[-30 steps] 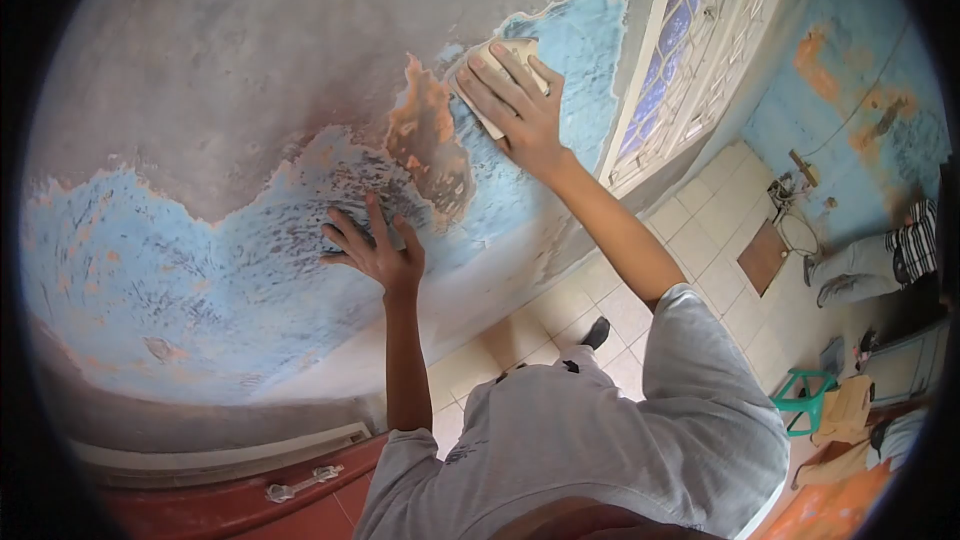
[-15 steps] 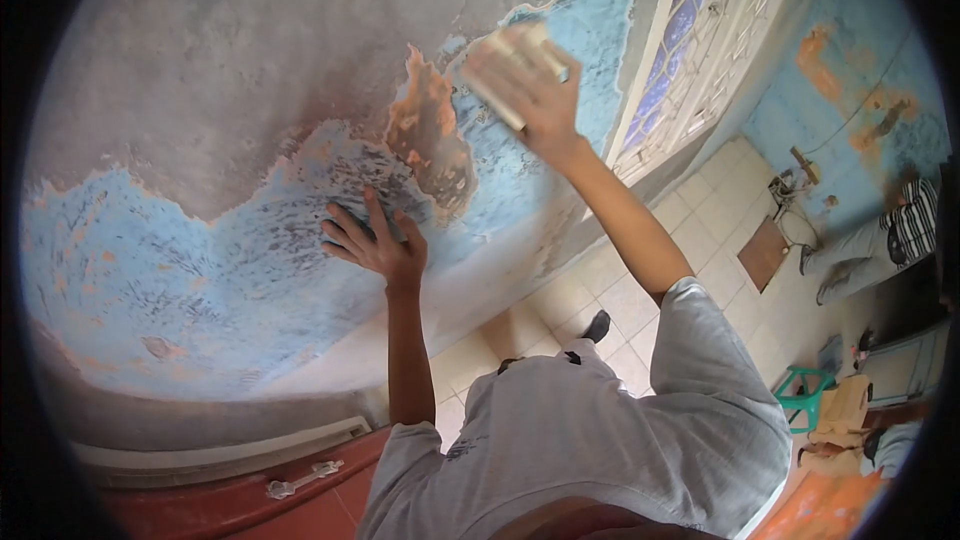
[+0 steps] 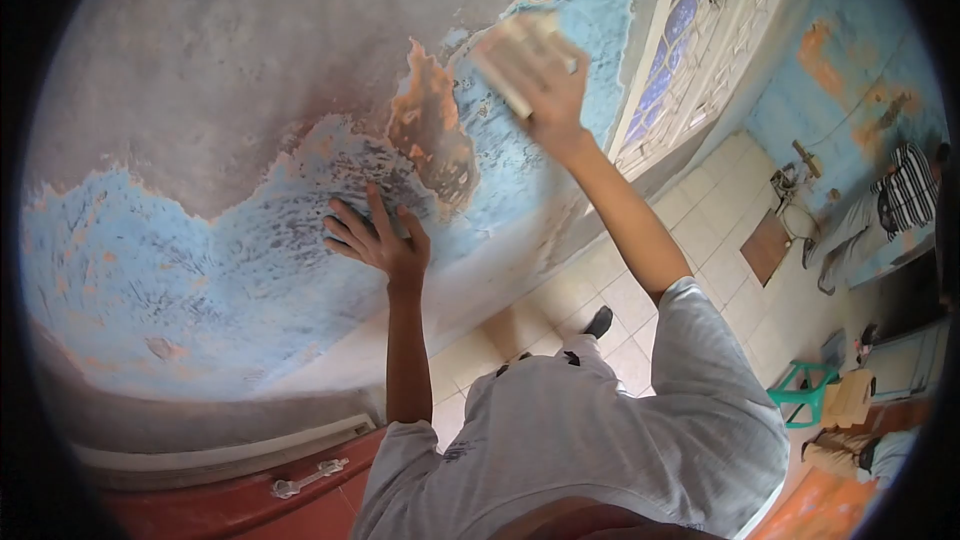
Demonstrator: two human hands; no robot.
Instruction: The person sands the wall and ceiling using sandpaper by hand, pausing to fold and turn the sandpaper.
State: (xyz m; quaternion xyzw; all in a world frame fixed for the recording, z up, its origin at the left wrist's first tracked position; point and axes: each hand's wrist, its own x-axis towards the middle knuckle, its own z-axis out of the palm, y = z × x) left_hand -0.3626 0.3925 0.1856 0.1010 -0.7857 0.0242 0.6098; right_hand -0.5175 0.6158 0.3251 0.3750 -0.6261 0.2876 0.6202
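Observation:
My right hand (image 3: 556,90) is pressed against the wall, its fingers wrapped over a pale cream block (image 3: 516,100). Both are smeared by motion, so the block's exact kind is unclear. Around it the wall (image 3: 220,60) has a light blue patch (image 3: 600,30) with a ragged edge against grey plaster. Lower and to the left, my left hand (image 3: 388,245) lies with fingers spread on a scuffed part of the blue surface, holding nothing. Between the hands is a bare orange-brown patch (image 3: 432,120).
A window with a white grille (image 3: 700,60) borders the wall on the right. On the tiled floor (image 3: 625,310) are a brown board (image 3: 766,248) and a green stool (image 3: 803,392). Two people are at the right, one in a striped shirt (image 3: 910,190). A red surface (image 3: 220,500) lies lower left.
My right hand and the block have shifted slightly across the blue patch, still blurred. My left hand keeps its place on the wall. The people at the right have changed posture a little.

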